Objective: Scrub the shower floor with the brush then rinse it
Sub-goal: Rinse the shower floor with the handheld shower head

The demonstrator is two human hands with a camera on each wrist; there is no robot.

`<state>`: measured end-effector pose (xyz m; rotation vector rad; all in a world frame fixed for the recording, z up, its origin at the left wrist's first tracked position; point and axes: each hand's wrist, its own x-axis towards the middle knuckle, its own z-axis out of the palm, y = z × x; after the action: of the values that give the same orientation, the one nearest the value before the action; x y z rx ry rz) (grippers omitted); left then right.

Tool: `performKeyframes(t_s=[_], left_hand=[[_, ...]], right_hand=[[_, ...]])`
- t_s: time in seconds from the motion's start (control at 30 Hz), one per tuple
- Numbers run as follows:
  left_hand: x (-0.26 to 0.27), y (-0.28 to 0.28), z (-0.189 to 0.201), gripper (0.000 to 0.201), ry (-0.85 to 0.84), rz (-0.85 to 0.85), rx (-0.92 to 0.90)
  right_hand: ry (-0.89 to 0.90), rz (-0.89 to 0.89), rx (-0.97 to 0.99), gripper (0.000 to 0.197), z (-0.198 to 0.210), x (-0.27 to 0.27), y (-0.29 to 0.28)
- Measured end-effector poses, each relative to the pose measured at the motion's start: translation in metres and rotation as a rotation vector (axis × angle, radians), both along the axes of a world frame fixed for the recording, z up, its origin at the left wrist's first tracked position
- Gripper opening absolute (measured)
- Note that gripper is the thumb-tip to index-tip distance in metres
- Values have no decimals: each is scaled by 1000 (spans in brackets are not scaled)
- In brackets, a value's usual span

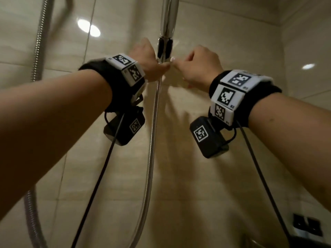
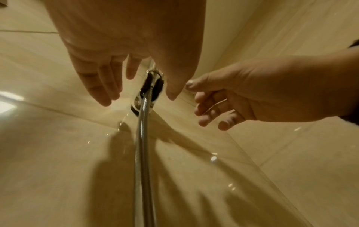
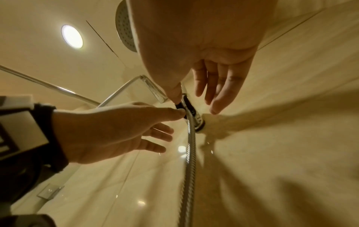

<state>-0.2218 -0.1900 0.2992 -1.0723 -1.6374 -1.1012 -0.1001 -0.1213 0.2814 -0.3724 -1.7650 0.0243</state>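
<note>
A: Both hands are raised to the wall. Left hand [image 1: 143,58]: state?

B: Wide. In the left wrist view its fingers [image 2: 101,86] are straight and spread, holding nothing. The thumb tip lies beside the black holder [image 2: 153,86], just ahead of the palm; contact cannot be told.

A: Right hand [image 1: 198,67]?

B: Loosely curled and holding nothing that can be seen. In the right wrist view its thumb reaches to the holder [image 3: 186,106] from above, while the other fingers [image 3: 217,95] stay extended past it. The thumb tips of the two hands nearly meet at the holder.

A: The hose [image 1: 152,140]?

B: It hangs from the holder, between the two wrists, and runs down the tiled wall [image 1: 215,176]. A chrome shower handle [image 1: 169,17] rises above the holder, beyond both hands.

A: Other fixtures?

B: A round shower head [image 3: 125,30] shows above the right hand, beside a ceiling light [image 3: 71,36]. A second hose [image 1: 38,42] hangs left of the left forearm.

A: Brush and floor?

B: Neither appears in any view.
</note>
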Motion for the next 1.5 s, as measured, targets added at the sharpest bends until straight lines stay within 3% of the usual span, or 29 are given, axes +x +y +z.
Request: performKeyframes(t_s=[0.1, 0.23, 0.37, 0.47, 0.8, 1.27, 1.5], left_hand=[[-2, -4, 29, 70, 2, -102, 61], [3, -2, 57, 62, -13, -240, 58], [7, 4, 78, 30, 78, -272, -56], [-2, 11, 81, 13, 139, -267, -20], [-5, 11, 87, 30, 286, -151, -43], [10, -4, 95, 36, 222, -171, -36], [15, -19, 82, 37, 161, -235, -89]], right_hand=[[94, -25, 38, 51, 38, -6, -11], [77, -25, 68, 52, 74, -13, -22], [18, 5, 33, 46, 91, -25, -25], [1, 12, 54, 43, 94, -26, -21], [40, -124, 159, 40, 99, -31, -17], [83, -138, 161, 33, 111, -22, -39], [31, -147, 152, 42, 103, -15, -44]])
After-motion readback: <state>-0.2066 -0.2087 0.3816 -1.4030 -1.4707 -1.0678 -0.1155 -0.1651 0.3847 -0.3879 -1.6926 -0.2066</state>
